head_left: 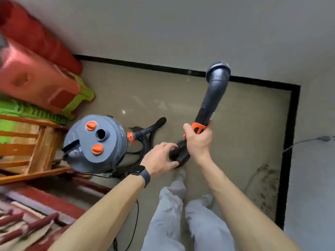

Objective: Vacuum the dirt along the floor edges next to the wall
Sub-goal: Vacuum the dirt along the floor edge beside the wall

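My right hand [198, 142] grips the vacuum wand [211, 104] at its orange collar. The wand's round brush head [218, 69] is raised in front of the far wall, above the black skirting [145, 65]. My left hand [159, 159] holds the dark hose end [178, 153] just below the right hand. The grey canister vacuum [96, 144] with orange knobs stands on the floor to the left, its hose [148, 130] curling out toward the middle. A patch of dark dirt [265, 185] lies on the floor along the right wall's skirting.
Red and green plastic stools [43, 80] are stacked at the left wall. A wooden frame [30, 147] stands beside the canister. A power cord [306, 140] runs from a plug on the right wall. My legs and feet [181, 205] are below my hands.
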